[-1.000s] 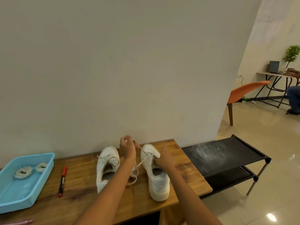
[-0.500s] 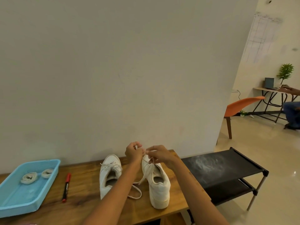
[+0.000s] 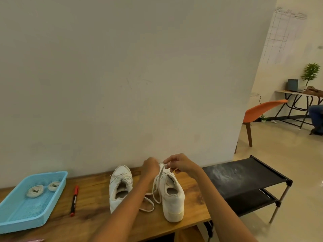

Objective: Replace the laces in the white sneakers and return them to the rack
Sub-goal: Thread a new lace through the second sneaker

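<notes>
Since a second ago both hands have risen over the right sneaker [image 3: 172,191], right hand [image 3: 181,164] fingers pinching its lace [image 3: 158,182], left hand [image 3: 150,167] curled.

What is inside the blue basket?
The blue basket holds two rolled-up bundles of white lace, lying side by side near its far end. The rest shows bare mesh floor. Nothing covers them.

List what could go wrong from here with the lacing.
The right sneaker has its heel close to the table edge; a pull by the right hand on the lace might tip it off. The slack loop beside the left forearm could snag.
</notes>
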Demonstrator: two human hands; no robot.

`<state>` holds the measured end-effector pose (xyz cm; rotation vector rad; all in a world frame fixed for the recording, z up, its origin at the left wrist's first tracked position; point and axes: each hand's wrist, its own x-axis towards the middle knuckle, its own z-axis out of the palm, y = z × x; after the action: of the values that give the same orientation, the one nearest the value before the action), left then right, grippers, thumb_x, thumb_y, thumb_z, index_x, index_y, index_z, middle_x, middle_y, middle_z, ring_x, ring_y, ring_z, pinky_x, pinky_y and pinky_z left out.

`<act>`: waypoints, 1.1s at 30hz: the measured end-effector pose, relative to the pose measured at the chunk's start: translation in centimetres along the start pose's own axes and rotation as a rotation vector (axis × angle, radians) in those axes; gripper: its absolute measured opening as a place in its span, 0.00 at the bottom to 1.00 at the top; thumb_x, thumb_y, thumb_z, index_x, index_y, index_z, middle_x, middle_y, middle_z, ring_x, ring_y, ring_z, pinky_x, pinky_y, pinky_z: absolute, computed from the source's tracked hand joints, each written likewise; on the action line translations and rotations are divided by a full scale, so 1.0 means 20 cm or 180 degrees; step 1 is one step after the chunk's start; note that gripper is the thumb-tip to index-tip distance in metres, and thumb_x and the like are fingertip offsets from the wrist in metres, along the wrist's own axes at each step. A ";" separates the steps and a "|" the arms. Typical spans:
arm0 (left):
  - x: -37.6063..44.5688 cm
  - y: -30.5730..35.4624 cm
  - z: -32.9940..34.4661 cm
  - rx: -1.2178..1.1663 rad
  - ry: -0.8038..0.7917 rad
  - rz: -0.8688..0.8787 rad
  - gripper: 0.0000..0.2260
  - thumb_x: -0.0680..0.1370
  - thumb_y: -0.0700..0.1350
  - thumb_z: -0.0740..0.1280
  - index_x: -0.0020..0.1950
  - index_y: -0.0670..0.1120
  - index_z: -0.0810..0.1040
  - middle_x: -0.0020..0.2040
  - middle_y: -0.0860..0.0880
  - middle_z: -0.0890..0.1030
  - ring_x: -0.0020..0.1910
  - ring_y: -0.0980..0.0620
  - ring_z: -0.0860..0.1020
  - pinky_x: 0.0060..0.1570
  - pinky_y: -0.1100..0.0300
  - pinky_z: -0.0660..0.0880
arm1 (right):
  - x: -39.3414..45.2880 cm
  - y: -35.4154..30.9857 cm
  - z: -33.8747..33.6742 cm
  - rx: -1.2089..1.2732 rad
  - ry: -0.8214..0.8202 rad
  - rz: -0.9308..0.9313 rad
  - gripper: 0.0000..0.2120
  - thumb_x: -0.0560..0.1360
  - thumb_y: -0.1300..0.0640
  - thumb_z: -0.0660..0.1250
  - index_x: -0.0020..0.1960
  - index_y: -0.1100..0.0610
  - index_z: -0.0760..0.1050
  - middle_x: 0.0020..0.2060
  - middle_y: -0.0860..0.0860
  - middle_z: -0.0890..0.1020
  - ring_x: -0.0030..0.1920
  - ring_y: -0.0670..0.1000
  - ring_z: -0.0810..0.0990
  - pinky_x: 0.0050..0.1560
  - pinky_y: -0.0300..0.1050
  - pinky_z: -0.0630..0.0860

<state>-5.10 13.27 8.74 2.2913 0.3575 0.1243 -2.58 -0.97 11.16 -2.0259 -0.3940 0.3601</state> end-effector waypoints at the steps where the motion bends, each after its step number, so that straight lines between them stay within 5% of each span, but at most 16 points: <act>1: 0.00 0.05 0.00 -0.0946 -0.0276 -0.0085 0.12 0.82 0.42 0.55 0.53 0.39 0.77 0.51 0.39 0.80 0.46 0.45 0.79 0.49 0.52 0.77 | 0.01 -0.01 0.01 -0.0223 0.0003 -0.0020 0.06 0.75 0.66 0.65 0.50 0.61 0.79 0.39 0.54 0.82 0.33 0.45 0.78 0.31 0.33 0.72; 3: -0.02 0.12 -0.01 -0.1963 -0.0797 -0.0383 0.15 0.83 0.44 0.51 0.51 0.39 0.75 0.40 0.40 0.78 0.34 0.48 0.76 0.36 0.56 0.76 | 0.03 -0.03 0.03 -0.0437 0.0080 -0.0083 0.02 0.74 0.66 0.66 0.45 0.61 0.77 0.37 0.57 0.80 0.31 0.45 0.76 0.29 0.33 0.70; 6: -0.02 0.08 0.00 -0.1500 -0.1312 -0.0543 0.18 0.84 0.49 0.48 0.54 0.41 0.74 0.36 0.45 0.75 0.27 0.56 0.65 0.24 0.66 0.62 | 0.04 -0.02 0.02 -0.0573 -0.0055 -0.0037 0.02 0.72 0.65 0.68 0.44 0.61 0.78 0.34 0.55 0.80 0.29 0.44 0.76 0.28 0.32 0.70; 9: 0.00 0.03 -0.01 -0.1081 -0.1562 -0.0584 0.13 0.83 0.48 0.54 0.50 0.44 0.76 0.36 0.49 0.74 0.29 0.58 0.64 0.24 0.68 0.61 | 0.04 0.04 -0.03 -0.0524 -0.0033 0.0078 0.04 0.72 0.65 0.70 0.40 0.58 0.78 0.33 0.52 0.81 0.29 0.43 0.76 0.29 0.32 0.71; 12: 0.03 -0.02 0.01 -0.0801 -0.1178 -0.0455 0.10 0.79 0.46 0.63 0.51 0.43 0.81 0.38 0.51 0.76 0.33 0.56 0.67 0.31 0.64 0.64 | 0.05 0.09 -0.04 -0.0339 0.0136 0.0044 0.06 0.74 0.66 0.67 0.40 0.58 0.78 0.37 0.54 0.81 0.29 0.44 0.75 0.31 0.34 0.71; 17: 0.09 -0.06 0.10 -0.1289 -0.0588 -0.0486 0.10 0.76 0.42 0.68 0.54 0.40 0.82 0.52 0.43 0.82 0.48 0.49 0.78 0.48 0.60 0.74 | 0.07 0.15 0.03 -0.0699 0.0697 -0.0078 0.09 0.75 0.66 0.63 0.53 0.63 0.78 0.46 0.57 0.82 0.37 0.45 0.76 0.34 0.30 0.71; 19: 0.11 -0.10 0.13 -0.1539 -0.0284 -0.0659 0.09 0.75 0.41 0.69 0.53 0.39 0.82 0.50 0.43 0.82 0.46 0.49 0.78 0.46 0.60 0.74 | 0.10 0.20 0.03 -0.1128 0.0710 -0.0035 0.05 0.74 0.63 0.63 0.43 0.58 0.77 0.39 0.52 0.79 0.37 0.46 0.72 0.37 0.35 0.68; 21: 0.13 -0.14 0.16 -0.1769 -0.0024 -0.0736 0.09 0.75 0.40 0.69 0.53 0.38 0.82 0.45 0.45 0.82 0.42 0.51 0.77 0.43 0.60 0.75 | 0.13 0.25 0.05 -0.1841 0.0278 0.0254 0.11 0.75 0.58 0.63 0.35 0.53 0.69 0.32 0.48 0.72 0.33 0.45 0.67 0.35 0.36 0.64; 24: 0.14 -0.15 0.24 -0.2183 0.0145 -0.0846 0.08 0.76 0.38 0.67 0.53 0.38 0.82 0.41 0.48 0.80 0.42 0.51 0.77 0.40 0.62 0.74 | 0.18 0.33 0.16 -0.2293 0.0107 0.0462 0.12 0.79 0.54 0.59 0.56 0.59 0.77 0.49 0.54 0.81 0.41 0.48 0.72 0.44 0.39 0.71; 28: 0.14 -0.10 0.35 -0.2326 0.0454 -0.0874 0.08 0.78 0.40 0.65 0.53 0.39 0.81 0.38 0.48 0.79 0.35 0.55 0.73 0.31 0.67 0.70 | 0.20 0.43 0.26 -0.2158 0.0863 0.0339 0.13 0.80 0.55 0.57 0.58 0.59 0.76 0.52 0.54 0.81 0.48 0.50 0.77 0.50 0.42 0.75; 33: 0.07 -0.10 0.48 -0.1671 0.0916 -0.0672 0.10 0.79 0.43 0.63 0.52 0.37 0.79 0.51 0.41 0.81 0.46 0.48 0.76 0.43 0.60 0.69 | 0.23 0.56 0.28 -0.1070 0.1224 0.0064 0.11 0.80 0.55 0.59 0.52 0.59 0.77 0.47 0.55 0.81 0.43 0.49 0.76 0.42 0.36 0.69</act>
<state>-2.22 8.10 0.74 1.7068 0.6306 0.3941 0.64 0.44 -1.70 -2.3650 -0.2023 -0.0959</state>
